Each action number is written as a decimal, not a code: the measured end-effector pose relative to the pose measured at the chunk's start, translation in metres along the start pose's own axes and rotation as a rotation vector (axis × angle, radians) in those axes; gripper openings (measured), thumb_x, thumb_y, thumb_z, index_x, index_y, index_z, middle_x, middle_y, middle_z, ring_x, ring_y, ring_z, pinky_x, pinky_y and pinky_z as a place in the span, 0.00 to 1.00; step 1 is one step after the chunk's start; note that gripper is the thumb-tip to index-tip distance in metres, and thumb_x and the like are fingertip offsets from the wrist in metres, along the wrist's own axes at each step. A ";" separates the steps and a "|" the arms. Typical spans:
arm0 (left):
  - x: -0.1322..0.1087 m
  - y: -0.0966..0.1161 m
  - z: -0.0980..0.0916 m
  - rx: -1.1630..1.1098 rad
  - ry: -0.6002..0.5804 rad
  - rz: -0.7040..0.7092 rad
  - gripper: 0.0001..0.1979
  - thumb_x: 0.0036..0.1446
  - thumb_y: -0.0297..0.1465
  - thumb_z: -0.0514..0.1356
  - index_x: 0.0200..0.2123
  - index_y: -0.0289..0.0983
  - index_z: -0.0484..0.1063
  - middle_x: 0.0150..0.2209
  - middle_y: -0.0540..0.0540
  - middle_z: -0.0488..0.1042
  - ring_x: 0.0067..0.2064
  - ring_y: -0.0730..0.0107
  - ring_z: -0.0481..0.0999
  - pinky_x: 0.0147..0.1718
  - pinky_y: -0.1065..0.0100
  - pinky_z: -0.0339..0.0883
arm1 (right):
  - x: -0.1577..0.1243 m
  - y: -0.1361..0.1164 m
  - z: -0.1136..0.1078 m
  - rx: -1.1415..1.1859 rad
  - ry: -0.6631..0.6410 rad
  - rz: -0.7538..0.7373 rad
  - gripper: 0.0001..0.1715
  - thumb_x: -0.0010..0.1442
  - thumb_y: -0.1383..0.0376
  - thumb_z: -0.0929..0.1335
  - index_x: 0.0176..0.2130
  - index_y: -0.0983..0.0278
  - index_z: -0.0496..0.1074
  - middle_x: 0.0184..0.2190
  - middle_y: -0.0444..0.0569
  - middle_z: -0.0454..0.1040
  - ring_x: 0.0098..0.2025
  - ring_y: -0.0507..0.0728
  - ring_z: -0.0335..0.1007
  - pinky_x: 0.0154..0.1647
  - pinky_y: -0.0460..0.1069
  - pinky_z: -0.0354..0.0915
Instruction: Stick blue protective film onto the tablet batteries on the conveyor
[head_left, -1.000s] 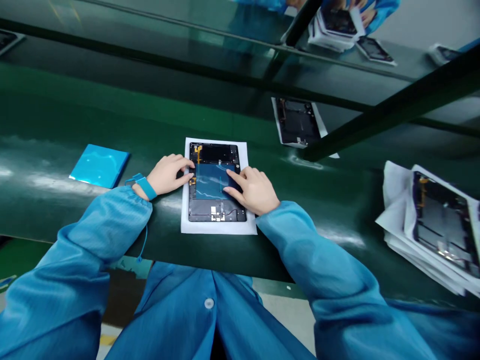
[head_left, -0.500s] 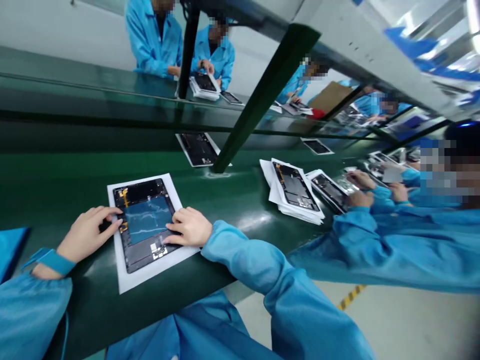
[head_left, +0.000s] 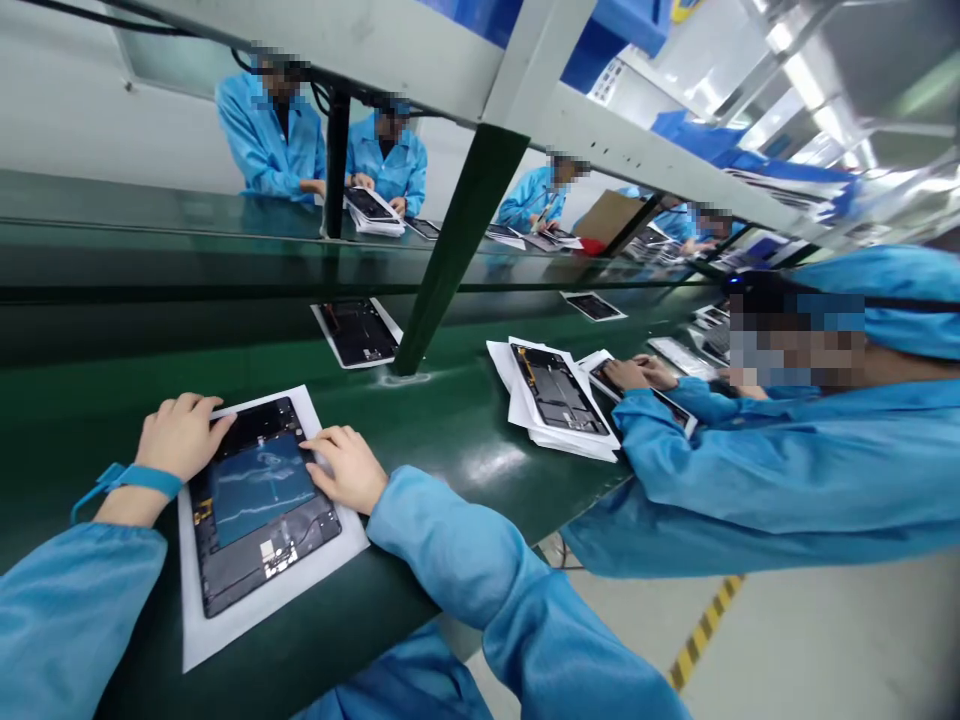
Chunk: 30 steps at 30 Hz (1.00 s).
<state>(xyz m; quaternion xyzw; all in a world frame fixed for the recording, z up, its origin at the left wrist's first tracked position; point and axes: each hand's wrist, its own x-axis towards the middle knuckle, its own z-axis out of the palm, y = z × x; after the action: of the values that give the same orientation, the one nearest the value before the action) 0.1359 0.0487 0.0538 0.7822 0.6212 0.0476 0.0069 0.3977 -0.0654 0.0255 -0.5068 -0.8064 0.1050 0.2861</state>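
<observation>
An opened tablet housing (head_left: 315, 522) lies face up on a white sheet (head_left: 217, 635) in front of me, a blue panel with pale creased marks (head_left: 262, 480) in its middle. My left hand (head_left: 178, 437) holds the housing at its upper left, fingers bent over the edge and thumb on the inner side. At the opposite long edge, beside the blue panel, my right hand (head_left: 349, 468) has its bent fingers and thumb on the rim. Small metal parts (head_left: 277, 557) show near the lower end. My left palm and fingers hide the upper left corner.
To the right stands a stack of sheets (head_left: 517, 405) topped by another housing (head_left: 562, 390). Behind a slanted green post (head_left: 461, 250) lies another housing (head_left: 356, 332). A co-worker (head_left: 750, 450) sits close on my right; several others work across the green bench (head_left: 465, 500).
Both hands have shifted toward the far end of the housing, away from its lower half. My view has swung, so the bench appears lower and further left. The right-hand co-worker's hands have moved.
</observation>
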 end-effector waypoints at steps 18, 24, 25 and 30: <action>0.004 -0.014 -0.010 -0.206 -0.179 0.050 0.17 0.61 0.40 0.49 0.34 0.40 0.75 0.37 0.41 0.77 0.40 0.54 0.77 0.42 0.60 0.69 | -0.004 -0.003 -0.007 0.117 -0.042 0.064 0.25 0.66 0.62 0.67 0.61 0.60 0.69 0.57 0.55 0.70 0.56 0.61 0.66 0.61 0.58 0.64; -0.006 -0.006 -0.042 -0.246 -0.047 -0.021 0.16 0.63 0.43 0.49 0.41 0.43 0.74 0.35 0.48 0.79 0.36 0.55 0.77 0.37 0.64 0.65 | -0.011 0.007 -0.010 0.300 0.017 0.327 0.39 0.64 0.54 0.69 0.68 0.63 0.60 0.52 0.55 0.75 0.34 0.53 0.69 0.43 0.52 0.71; -0.008 -0.006 -0.048 -0.250 -0.015 -0.023 0.17 0.63 0.43 0.49 0.41 0.43 0.74 0.36 0.48 0.80 0.37 0.56 0.77 0.39 0.64 0.65 | -0.012 0.008 -0.012 0.331 -0.014 0.345 0.37 0.64 0.53 0.69 0.67 0.64 0.63 0.46 0.52 0.78 0.29 0.51 0.67 0.38 0.50 0.70; -0.018 -0.011 -0.073 -0.317 0.205 -0.054 0.16 0.63 0.42 0.52 0.41 0.41 0.76 0.31 0.49 0.78 0.34 0.62 0.75 0.39 0.67 0.65 | -0.017 0.011 -0.018 0.427 -0.172 0.318 0.22 0.63 0.50 0.69 0.44 0.65 0.78 0.26 0.44 0.74 0.26 0.51 0.65 0.28 0.46 0.63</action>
<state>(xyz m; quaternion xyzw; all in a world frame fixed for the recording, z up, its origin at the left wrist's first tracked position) 0.1154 0.0298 0.1240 0.7455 0.6241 0.2240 0.0678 0.4216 -0.0779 0.0289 -0.5443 -0.6977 0.3587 0.2971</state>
